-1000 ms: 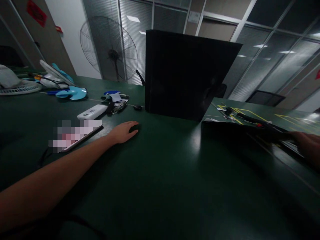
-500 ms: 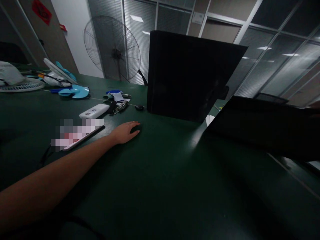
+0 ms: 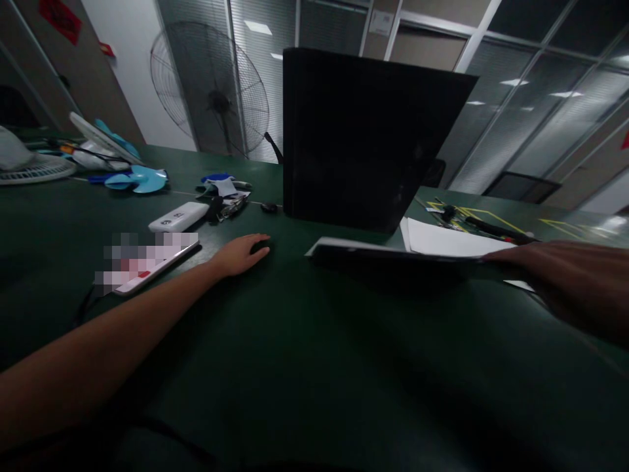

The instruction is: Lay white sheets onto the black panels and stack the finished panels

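My left hand (image 3: 238, 254) lies flat on the green table (image 3: 275, 354), its fingers stretched out and thumb apart, with nothing in it. From the right edge comes my right hand (image 3: 555, 275), blurred, gripping the end of a thin black folder (image 3: 393, 257). The folder is seen nearly edge-on, low above the tabletop, with a white layer along its far left edge. Behind it a large black box-like thing (image 3: 373, 137) stands upright. White paper sheets (image 3: 447, 237) lie beyond the folder.
Left of my left hand are a phone (image 3: 157, 269) with a blurred screen, a white power bank (image 3: 179, 216) and a bunch of keys (image 3: 233, 208). Blue fan blades (image 3: 140, 179) and fan parts lie farther back. Cables (image 3: 484, 225) lie at the right rear; a large fan (image 3: 211, 92) stands behind.
The dark folder has swung from a tilted position at the right to nearly level and moved left. My right hand has come into view, and white sheets are uncovered. My left hand stays put.
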Demonstrator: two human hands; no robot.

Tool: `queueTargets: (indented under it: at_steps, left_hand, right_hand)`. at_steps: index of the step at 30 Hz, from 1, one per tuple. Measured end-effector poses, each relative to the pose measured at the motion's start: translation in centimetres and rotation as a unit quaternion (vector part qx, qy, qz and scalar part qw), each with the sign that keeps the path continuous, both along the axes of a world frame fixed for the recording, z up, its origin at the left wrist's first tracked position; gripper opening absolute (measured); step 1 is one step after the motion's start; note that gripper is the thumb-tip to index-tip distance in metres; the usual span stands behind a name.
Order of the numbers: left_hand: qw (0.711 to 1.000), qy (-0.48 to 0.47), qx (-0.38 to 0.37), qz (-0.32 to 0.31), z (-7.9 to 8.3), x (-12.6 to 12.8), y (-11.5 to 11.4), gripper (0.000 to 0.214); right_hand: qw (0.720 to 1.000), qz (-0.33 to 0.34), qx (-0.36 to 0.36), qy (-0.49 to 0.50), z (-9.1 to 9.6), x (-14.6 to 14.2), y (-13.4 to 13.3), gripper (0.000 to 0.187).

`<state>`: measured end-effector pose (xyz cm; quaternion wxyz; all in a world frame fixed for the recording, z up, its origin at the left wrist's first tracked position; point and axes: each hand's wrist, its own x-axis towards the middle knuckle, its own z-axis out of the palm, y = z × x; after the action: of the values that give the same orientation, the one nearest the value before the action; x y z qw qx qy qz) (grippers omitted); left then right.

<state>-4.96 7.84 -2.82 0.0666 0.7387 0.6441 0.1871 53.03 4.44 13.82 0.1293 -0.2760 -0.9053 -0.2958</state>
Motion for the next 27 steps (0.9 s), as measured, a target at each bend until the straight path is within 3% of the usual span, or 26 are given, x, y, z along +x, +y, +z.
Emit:
queueTargets:
  at_steps: [2,3,6,9,12,18,21,24,27]
  left_hand:
    - [0.998,-0.051,0.001,0.024,0.2,-0.2,0.1,0.066]
    - [0.996,-0.080,0.005,0.037,0.3,-0.4,0.2,0.066]
    - [0.987,-0.150,0.022,0.052,0.4,-0.7,0.4,0.067]
    - [0.987,-0.156,0.013,0.042,0.5,-0.7,0.3,0.067]
    - [0.991,-0.127,-0.007,0.026,0.6,-0.5,0.0,0.066]
    - [0.999,-0.031,-0.026,-0.013,0.9,0.0,-0.5,0.068]
    - [0.999,-0.008,-0.029,-0.022,0.9,0.3,-0.7,0.072]
    - [0.999,0.004,-0.025,-0.030,0.7,0.5,-0.7,0.074]
    - [0.999,0.022,-0.012,-0.042,0.6,0.5,-0.7,0.078]
  right_hand:
    - [0.990,0.113,0.033,-0.079,-1.5,-4.6,-2.7,0.038]
    - [0.985,0.135,0.043,-0.098,-2.4,-6.7,-3.9,0.038]
    - [0.983,0.143,0.069,-0.097,-5.3,-11.4,-6.3,0.039]
    - [0.984,0.123,0.082,-0.098,-7.5,-13.5,-6.9,0.038]
    - [0.985,0.115,0.077,-0.098,-9.0,-14.2,-6.5,0.039]
    - [0.979,0.196,0.005,-0.052,-12.5,-14.6,-5.8,0.032]
    - [0.974,0.210,-0.084,-0.011,-13.5,-14.6,-5.5,0.027]
    - [0.967,0.176,-0.182,0.011,-13.5,-13.9,-4.2,0.039]
    - [0.980,0.048,-0.191,0.026,-13.1,-11.8,-1.1,0.042]
